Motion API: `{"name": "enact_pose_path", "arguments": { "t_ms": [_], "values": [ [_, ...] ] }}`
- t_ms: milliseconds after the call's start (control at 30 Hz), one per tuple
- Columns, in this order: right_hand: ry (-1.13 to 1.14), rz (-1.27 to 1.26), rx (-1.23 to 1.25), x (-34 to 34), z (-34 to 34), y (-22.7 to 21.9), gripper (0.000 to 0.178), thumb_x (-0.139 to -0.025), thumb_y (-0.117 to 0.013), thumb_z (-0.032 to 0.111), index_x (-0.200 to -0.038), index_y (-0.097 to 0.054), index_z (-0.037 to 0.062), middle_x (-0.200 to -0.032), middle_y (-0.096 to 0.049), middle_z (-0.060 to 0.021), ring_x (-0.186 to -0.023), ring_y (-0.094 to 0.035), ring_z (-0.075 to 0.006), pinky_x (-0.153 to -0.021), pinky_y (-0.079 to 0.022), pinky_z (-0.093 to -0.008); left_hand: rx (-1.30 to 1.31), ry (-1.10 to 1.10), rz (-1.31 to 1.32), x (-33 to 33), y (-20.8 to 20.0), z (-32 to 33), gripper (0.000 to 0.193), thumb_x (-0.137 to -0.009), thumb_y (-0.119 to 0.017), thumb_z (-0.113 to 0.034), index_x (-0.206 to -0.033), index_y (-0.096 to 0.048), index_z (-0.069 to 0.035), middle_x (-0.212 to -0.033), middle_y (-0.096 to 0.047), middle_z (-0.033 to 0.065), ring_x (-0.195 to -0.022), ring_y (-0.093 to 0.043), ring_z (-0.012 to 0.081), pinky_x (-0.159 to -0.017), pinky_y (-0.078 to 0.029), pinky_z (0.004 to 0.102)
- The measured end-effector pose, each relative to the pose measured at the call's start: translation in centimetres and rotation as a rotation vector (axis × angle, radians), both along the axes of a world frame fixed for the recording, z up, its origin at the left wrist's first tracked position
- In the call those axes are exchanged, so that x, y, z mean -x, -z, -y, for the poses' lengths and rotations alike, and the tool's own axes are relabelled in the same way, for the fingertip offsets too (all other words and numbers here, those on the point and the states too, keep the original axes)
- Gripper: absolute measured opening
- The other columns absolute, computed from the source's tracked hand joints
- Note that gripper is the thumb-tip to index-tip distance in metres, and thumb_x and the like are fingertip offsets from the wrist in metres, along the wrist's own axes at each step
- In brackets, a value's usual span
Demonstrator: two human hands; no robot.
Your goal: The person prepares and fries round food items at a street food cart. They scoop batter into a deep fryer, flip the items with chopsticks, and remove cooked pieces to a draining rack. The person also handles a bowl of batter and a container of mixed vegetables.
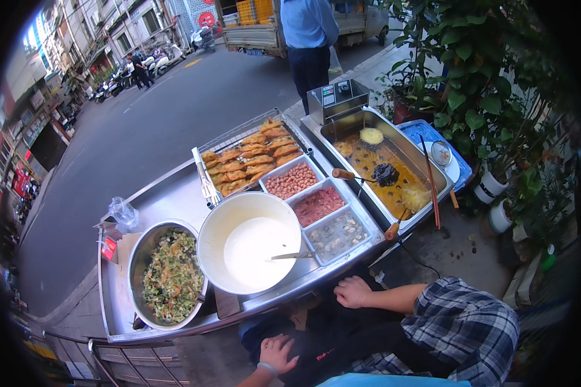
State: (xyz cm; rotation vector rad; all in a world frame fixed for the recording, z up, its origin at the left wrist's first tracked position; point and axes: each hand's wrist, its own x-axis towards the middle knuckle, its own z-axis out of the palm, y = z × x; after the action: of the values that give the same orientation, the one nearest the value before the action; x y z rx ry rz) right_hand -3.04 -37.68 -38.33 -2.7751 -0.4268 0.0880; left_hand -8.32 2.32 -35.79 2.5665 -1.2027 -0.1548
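Both my hands rest on the dark cloth over my lap. My left hand point(277, 355), with a band at the wrist, lies with its fingers apart and holds nothing. My right hand point(353, 292) lies loosely bent just below the cart's near edge, nothing visible in it. Nearest in front stands a white pot point(206, 242) of pale batter point(257, 251), a metal utensil handle point(292, 255) sticking out. Left of it is a steel bowl point(133, 284) of chopped vegetables point(172, 274). To its right, white trays hold peanuts point(295, 180), raw meat point(318, 206) and shellfish point(339, 235) in liquid.
In the oil fryer point(442, 177), a pale round fritter point(371, 136) and a dark one point(385, 174) sit near wooden-handled ladles point(343, 173). Chopsticks point(430, 184) lean across its right rim. Fried pieces point(258, 158) fill a rack behind the pot. A person point(308, 39) stands beyond; plants border the right.
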Motion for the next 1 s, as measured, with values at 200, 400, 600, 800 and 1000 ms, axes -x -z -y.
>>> {"name": "enact_pose_path", "arguments": {
  "t_ms": [200,400,600,800,1000],
  "values": [
    [-0.076,0.008,0.061,-0.2,-0.4,-0.7,0.02,-0.088,-0.062,0.034,-0.092,-0.071,0.0164,-0.093,-0.066,-0.006,-0.095,-0.065,-0.0277,-0.085,-0.049,-0.0474,-0.025,0.0,0.029,0.1,-0.1,-0.1,0.061,-0.086,-0.063,-0.057,-0.129,-0.067,-0.014,-0.13,-0.061,0.0092,-0.128,-0.055,0.0294,-0.107,-0.034,0.0511],
    [-0.346,-0.038,0.059,-1.1,0.2,-1.8,0.024,-0.09,-0.062,0.039,-0.09,-0.069,0.016,-0.092,-0.063,-0.0054,-0.092,-0.063,-0.0269,-0.083,-0.047,-0.0474,-0.117,0.105,-0.092,-2.3,0.0,0.4,0.055,-0.088,-0.063,-0.057,-0.121,-0.07,-0.014,-0.122,-0.063,0.0106,-0.115,-0.058,0.0309,-0.1,-0.039,0.0496],
    [-0.385,-0.123,0.142,-2.0,-0.1,-2.0,0.023,-0.09,-0.061,0.038,-0.09,-0.069,0.0169,-0.093,-0.063,-0.004,-0.094,-0.062,-0.0262,-0.083,-0.048,-0.045,-0.246,0.13,-0.141,-4.6,-0.3,1.1,0.049,-0.091,-0.061,-0.056,-0.118,-0.071,-0.016,-0.113,-0.062,0.0097,-0.106,-0.058,0.0314,-0.094,-0.041,0.0478],
    [-0.347,-0.26,0.141,-2.3,-0.2,-2.4,0.026,-0.095,-0.057,0.038,-0.101,-0.07,0.0159,-0.104,-0.065,-0.0065,-0.106,-0.062,-0.0281,-0.094,-0.047,-0.0478,-0.248,0.064,-0.154,-4.5,-0.1,1.0,0.049,-0.091,-0.061,-0.055,-0.116,-0.071,-0.014,-0.113,-0.063,0.0106,-0.106,-0.058,0.0325,-0.094,-0.042,0.0475],
    [-0.34,-0.28,0.147,-2.3,-0.2,-1.7,0.028,-0.095,-0.057,0.038,-0.104,-0.07,0.0155,-0.107,-0.066,-0.0066,-0.111,-0.06,-0.0299,-0.097,-0.046,-0.0491,-0.213,0.04,-0.153,-4.4,0.5,0.8,0.048,-0.09,-0.062,-0.054,-0.116,-0.071,-0.014,-0.118,-0.063,0.0104,-0.106,-0.057,0.0326,-0.094,-0.042,0.0471]
  ]
}}
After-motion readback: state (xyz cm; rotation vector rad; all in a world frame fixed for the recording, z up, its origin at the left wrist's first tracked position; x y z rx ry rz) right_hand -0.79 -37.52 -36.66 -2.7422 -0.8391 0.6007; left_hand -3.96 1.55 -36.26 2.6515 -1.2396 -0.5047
